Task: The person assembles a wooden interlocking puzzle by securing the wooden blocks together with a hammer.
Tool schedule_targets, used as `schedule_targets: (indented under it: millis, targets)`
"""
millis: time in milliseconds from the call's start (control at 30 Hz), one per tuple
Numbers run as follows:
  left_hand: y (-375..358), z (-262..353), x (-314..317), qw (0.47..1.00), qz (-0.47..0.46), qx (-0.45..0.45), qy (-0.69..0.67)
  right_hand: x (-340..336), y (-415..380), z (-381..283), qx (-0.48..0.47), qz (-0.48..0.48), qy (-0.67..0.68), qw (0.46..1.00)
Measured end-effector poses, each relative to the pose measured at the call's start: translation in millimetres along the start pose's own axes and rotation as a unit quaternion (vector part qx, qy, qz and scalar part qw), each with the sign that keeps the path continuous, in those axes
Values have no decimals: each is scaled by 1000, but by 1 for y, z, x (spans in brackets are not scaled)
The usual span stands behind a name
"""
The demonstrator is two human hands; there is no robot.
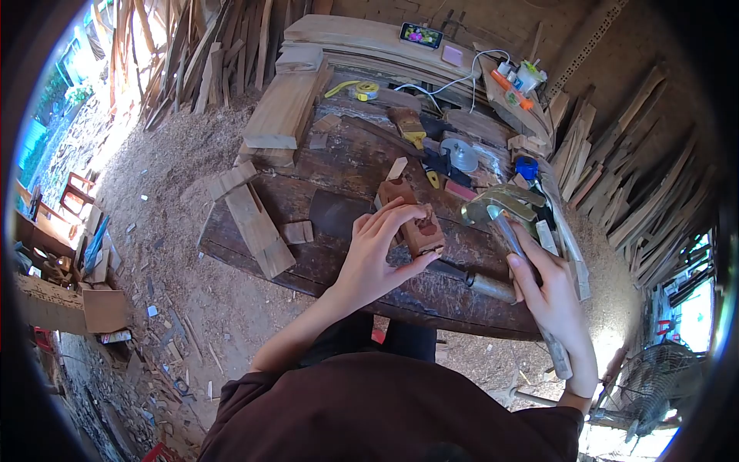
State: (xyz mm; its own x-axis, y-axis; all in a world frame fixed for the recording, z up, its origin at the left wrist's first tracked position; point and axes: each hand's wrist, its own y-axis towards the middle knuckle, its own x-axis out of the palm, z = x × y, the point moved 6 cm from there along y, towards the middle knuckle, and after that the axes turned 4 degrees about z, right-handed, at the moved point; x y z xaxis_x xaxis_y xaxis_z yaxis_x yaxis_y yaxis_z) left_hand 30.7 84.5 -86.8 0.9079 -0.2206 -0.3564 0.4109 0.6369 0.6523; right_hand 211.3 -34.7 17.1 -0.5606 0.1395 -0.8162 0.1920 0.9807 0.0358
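Note:
My left hand [377, 242] is closed around a small reddish-brown wooden hand plane [422, 231], thumb on its near end and fingers over its top. A pale wooden wedge [397, 168] sticks up at the plane's far end. In my right hand [550, 289] is a hammer [504, 227], gripped by its handle. The hammer's metal head is raised to the right of the plane, apart from it. Below, between the two hands, a chisel [493, 288] with a wooden handle lies on the workbench [346, 165].
Joined wood pieces [258, 227] and a small block [298, 232] lie at the bench's left. Farther back are a yellow tape measure [365, 91], a brush [412, 131], an angle grinder [458, 156], a blue tape roll [526, 167] and a phone [421, 36]. Stacked boards [273, 119] border the bench.

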Motion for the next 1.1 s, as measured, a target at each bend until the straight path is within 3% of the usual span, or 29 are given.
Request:
schedule_targets:
  millis: [67,167,433,633,800,867,900,967,1000,1033,1100]
  targets:
    - [0,2,-2,1000,-3,-11,-2,4,2,6,-245,135,-154,948]
    - [-1,2,-3,1000,-9,-24,-4,25,9,42,-171,115,-197,959]
    - [-2,-1,0,999,-21,-20,-28,63,8,92,-169,68,-328,927]
    - [-10,-21,13,980,-19,-103,-167,73,10,93,-204,60,-363,907]
    - [-9,-22,12,974,2,-108,-199,67,14,92,-185,41,-325,927]
    - [-8,-22,11,973,0,-110,-204,52,15,88,-155,48,-169,972]
    - [-8,-22,11,971,-8,-114,-211,47,15,80,-162,42,-173,971]
    - [-6,-22,8,970,-4,-112,-217,23,9,54,-185,116,-55,974]
    - [-6,-22,9,969,-10,-109,-224,16,4,52,-78,68,-2,995]
    - [-6,-25,8,968,-4,-113,-225,7,-1,33,-80,61,-5,995]
    - [-6,-26,9,968,-13,-101,-229,-1,-7,10,7,52,170,984]
